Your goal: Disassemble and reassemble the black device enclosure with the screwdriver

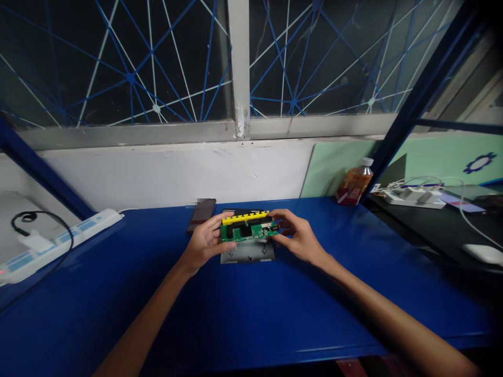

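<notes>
Between my two hands I see a green circuit board with black parts on it and a yellow toothed strip along its far edge. My left hand grips the board's left end, thumb at the near edge and fingers behind. At the right end, my right hand pinches the board between thumb and fingers. Below and partly behind the board lies a grey casing piece on the blue table. A dark phone lies just beyond my left hand.
On the left is a white power strip with a black cable. A bottle with a white cap stands at the back right. Chargers and cables lie on a black surface at right. Blue frame posts rise on both sides.
</notes>
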Action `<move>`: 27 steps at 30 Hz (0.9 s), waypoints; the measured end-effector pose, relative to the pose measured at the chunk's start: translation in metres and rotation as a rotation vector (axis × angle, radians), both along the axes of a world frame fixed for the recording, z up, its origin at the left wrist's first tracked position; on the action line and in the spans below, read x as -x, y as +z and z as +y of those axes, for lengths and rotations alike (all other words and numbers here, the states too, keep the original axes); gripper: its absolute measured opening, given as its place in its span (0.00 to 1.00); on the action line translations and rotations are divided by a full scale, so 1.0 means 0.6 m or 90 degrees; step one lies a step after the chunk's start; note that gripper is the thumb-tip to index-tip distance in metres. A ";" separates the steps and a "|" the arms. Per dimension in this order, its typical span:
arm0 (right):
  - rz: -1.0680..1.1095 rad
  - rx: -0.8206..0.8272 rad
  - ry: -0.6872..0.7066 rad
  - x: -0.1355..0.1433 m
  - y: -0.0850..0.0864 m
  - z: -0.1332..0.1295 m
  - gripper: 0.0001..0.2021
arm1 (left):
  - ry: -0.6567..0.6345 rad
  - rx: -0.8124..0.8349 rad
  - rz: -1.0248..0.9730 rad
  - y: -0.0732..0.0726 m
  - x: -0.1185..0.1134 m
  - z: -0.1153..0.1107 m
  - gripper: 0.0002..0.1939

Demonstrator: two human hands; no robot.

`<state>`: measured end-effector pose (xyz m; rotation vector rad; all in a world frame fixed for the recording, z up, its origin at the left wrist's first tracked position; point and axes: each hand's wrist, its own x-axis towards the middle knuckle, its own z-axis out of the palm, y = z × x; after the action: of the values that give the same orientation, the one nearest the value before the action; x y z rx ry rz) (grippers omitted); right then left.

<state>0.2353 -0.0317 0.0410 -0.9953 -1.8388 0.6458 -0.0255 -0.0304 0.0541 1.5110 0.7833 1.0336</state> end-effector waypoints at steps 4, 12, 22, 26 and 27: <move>0.005 -0.006 -0.001 0.001 0.001 -0.001 0.18 | -0.013 0.004 -0.002 -0.003 0.001 0.003 0.37; 0.019 0.013 -0.011 0.001 0.005 -0.004 0.17 | -0.026 -0.011 -0.003 0.005 0.002 0.000 0.35; 0.042 0.100 -0.031 0.011 0.014 -0.006 0.17 | 0.036 -0.021 0.176 -0.006 0.004 0.015 0.16; 0.038 0.180 -0.038 0.014 0.006 -0.002 0.20 | 0.058 -0.018 0.281 -0.012 0.009 0.018 0.18; 0.024 0.202 -0.039 0.013 0.002 -0.001 0.21 | 0.052 -0.008 0.301 -0.013 0.010 0.018 0.19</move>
<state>0.2273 -0.0325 0.0424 -1.2318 -1.6976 0.9317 -0.0314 -0.0195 0.0463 1.7732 1.1767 0.7437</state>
